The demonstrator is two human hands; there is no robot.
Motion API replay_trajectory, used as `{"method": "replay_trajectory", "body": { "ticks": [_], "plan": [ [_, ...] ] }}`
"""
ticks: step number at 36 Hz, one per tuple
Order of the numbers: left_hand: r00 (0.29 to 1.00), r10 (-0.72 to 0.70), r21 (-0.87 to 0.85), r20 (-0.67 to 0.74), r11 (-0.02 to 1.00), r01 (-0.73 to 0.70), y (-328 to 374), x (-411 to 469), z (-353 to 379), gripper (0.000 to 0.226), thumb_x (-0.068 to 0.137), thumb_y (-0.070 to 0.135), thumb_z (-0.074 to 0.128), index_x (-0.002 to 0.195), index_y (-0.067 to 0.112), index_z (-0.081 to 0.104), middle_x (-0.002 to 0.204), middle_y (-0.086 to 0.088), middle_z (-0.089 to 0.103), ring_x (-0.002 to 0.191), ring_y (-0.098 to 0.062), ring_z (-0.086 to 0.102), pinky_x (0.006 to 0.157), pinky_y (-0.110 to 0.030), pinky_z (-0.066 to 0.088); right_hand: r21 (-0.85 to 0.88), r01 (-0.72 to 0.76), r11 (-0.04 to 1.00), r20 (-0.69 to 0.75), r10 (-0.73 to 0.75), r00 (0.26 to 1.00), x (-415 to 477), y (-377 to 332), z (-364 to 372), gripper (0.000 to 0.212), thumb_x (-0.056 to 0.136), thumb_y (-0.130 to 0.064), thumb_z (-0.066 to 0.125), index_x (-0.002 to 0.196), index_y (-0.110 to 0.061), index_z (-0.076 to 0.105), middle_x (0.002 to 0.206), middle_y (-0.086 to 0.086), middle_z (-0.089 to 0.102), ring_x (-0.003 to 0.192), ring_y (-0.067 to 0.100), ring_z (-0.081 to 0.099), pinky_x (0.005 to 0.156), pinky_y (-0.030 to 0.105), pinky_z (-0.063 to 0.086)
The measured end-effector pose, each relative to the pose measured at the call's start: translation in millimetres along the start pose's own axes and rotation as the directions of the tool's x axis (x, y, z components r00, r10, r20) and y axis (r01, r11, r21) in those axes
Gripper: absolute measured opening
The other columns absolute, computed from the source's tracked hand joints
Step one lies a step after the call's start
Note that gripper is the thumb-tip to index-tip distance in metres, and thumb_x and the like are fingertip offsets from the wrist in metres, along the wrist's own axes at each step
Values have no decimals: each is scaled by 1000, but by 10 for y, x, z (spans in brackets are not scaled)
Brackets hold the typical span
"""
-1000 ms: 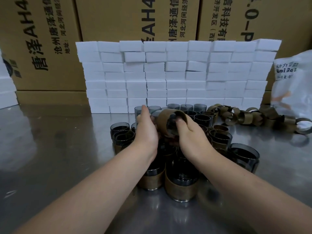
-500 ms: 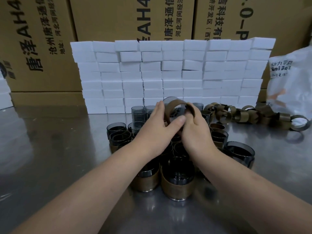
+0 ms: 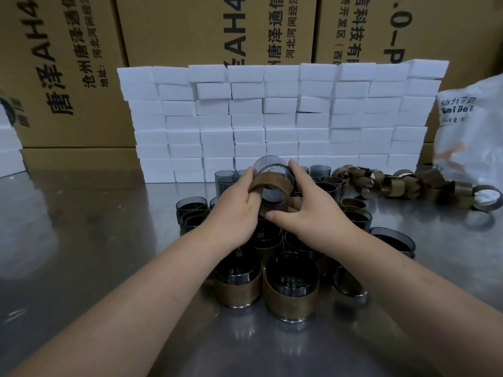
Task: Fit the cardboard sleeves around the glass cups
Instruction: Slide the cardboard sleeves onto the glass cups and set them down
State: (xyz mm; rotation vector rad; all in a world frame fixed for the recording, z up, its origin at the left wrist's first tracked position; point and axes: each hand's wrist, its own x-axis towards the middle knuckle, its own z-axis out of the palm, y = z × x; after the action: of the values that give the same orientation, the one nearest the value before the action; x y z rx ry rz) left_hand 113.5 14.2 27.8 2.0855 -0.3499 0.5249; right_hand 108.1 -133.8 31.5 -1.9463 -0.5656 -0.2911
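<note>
Both hands hold one smoked glass cup (image 3: 268, 165) tilted on its side above the cluster, its mouth toward me. A brown cardboard sleeve (image 3: 273, 182) wraps its near end. My left hand (image 3: 239, 210) pinches the sleeve's left edge. My right hand (image 3: 307, 205) grips the cup and sleeve from the right, thumb under them. Below stand several dark cups; the two nearest, one (image 3: 238, 284) and another (image 3: 291, 292), wear sleeves. Bare cups (image 3: 192, 206) stand at the left.
A chain of loose brown sleeves (image 3: 402, 183) lies at the right on the steel table (image 3: 81, 254). A wall of white foam blocks (image 3: 272, 118) stands behind the cups, cardboard cartons (image 3: 190, 28) behind that, and a white plastic bag (image 3: 471, 131) at far right.
The cup and sleeve have been lifted and turned; the sleeve now sits round the glass cup, which shows above it. Both hands shifted their grip around it.
</note>
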Motion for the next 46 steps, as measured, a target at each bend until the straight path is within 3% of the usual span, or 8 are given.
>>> {"method": "replay_trajectory", "body": {
  "ticks": [4,11,17,22,28,34,38,46],
  "plan": [
    [1000,-7,-14,-15,1000,7,10,-21,11,40,98,16,34,137,18,41,90,25,44,72,29,42,63,10,27,21,7,1000,-19,-6,1000,15,53,11,104,71,-17,78,149,-26,10,88,-44,43,92,-9,59,82,10,46],
    [999,-37,-62,28,997,38,56,-41,14,46,99,31,28,144,23,31,142,-1,43,131,-14,37,110,-36,30,19,76,997,-29,-75,997,28,52,19,88,67,-21,81,136,-37,30,129,-9,48,102,3,60,84,11,45],
    [999,-42,-95,-10,995,41,99,-68,28,40,100,34,28,132,22,47,129,5,55,123,-12,45,104,-30,35,61,90,994,-5,-90,996,23,58,11,89,68,-21,81,136,-40,27,127,1,52,100,9,63,86,18,48],
    [999,-29,-139,-20,990,26,144,-59,35,23,100,33,27,100,39,50,91,26,53,92,3,51,77,-8,35,82,64,995,-7,-63,998,10,68,9,96,71,-24,78,143,-41,17,111,-22,58,95,-4,63,85,15,46],
    [999,35,-128,16,991,-32,106,-60,4,37,93,52,19,107,37,50,100,22,56,103,-2,51,86,-12,35,166,32,986,-31,-28,999,-7,12,8,89,75,-20,75,146,-34,22,118,-19,56,102,3,62,98,31,47],
    [995,103,-30,-2,994,-103,33,-47,-40,51,85,58,15,105,34,55,102,9,63,106,-14,56,93,-33,42,217,15,976,-77,1,997,-10,-26,-8,80,76,-9,72,143,-27,33,92,-34,58,93,-3,64,84,11,48],
    [989,145,32,-44,989,-143,48,-68,-39,48,88,58,14,102,32,52,93,20,56,94,-3,54,82,-14,39,225,12,974,-100,11,995,-21,-71,-23,78,75,-2,71,142,-25,36,89,-35,55,89,-2,65,73,4,46],
    [976,188,77,-113,981,-180,113,-81,-47,82,79,59,15,135,7,44,135,-10,50,126,-21,44,104,-39,34,236,8,972,-118,20,993,-18,-117,-32,78,75,4,66,142,-23,37,104,-26,54,80,-7,63,77,7,48]
  ]
}}
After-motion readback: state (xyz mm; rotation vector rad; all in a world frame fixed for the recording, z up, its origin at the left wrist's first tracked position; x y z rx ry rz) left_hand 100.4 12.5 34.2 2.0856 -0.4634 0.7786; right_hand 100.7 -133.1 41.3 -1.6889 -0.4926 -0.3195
